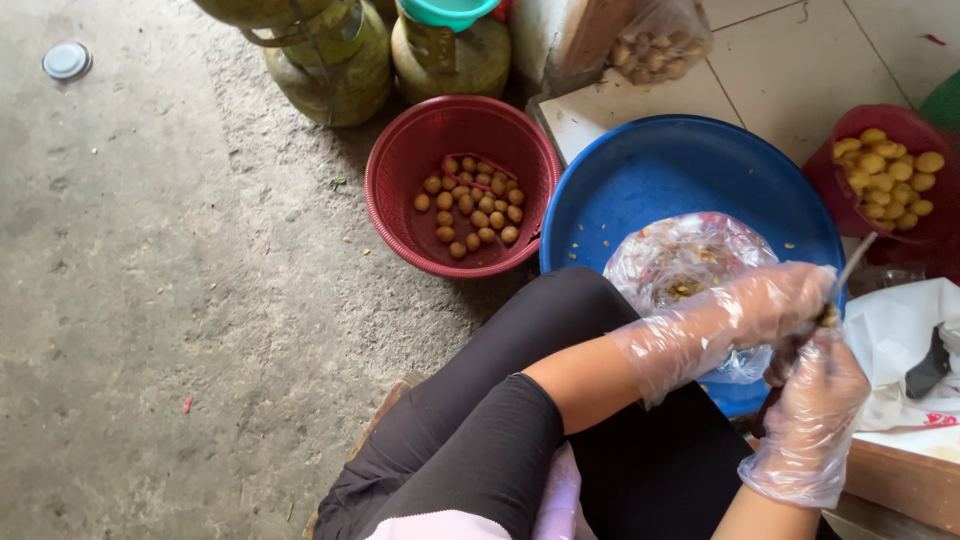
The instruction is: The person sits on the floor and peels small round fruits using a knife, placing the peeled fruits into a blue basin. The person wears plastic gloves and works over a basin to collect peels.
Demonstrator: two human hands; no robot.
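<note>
We are working seated, knees up in black trousers, with both hands in clear disposable gloves held together over the near rim of the blue basin (pixel 640 170). Our left hand (pixel 770 305) is reaching across from the left and closing its fingers around a small brownish fruit (pixel 826 316), which is sitting where the two hands are meeting, just above the basin's right edge. Our right hand (pixel 815 410) is coming up from below, curled shut around the handle of a thin knife (pixel 856 262) whose pale blade is angling up and to the right past the fruit; the handle itself is hidden in the glove, so we cannot tell its shape. Inside the basin a crumpled clear plastic bag (pixel 685 255) is lying with scraps in it, directly beyond the left hand. Left of the basin, touching its rim, a red basket (pixel 400 170) is holding a loose cluster of small round brown fruits on the concrete floor. At the far right a red tub (pixel 905 125) is holding peeled yellow fruits, well apart from the hands.
</note>
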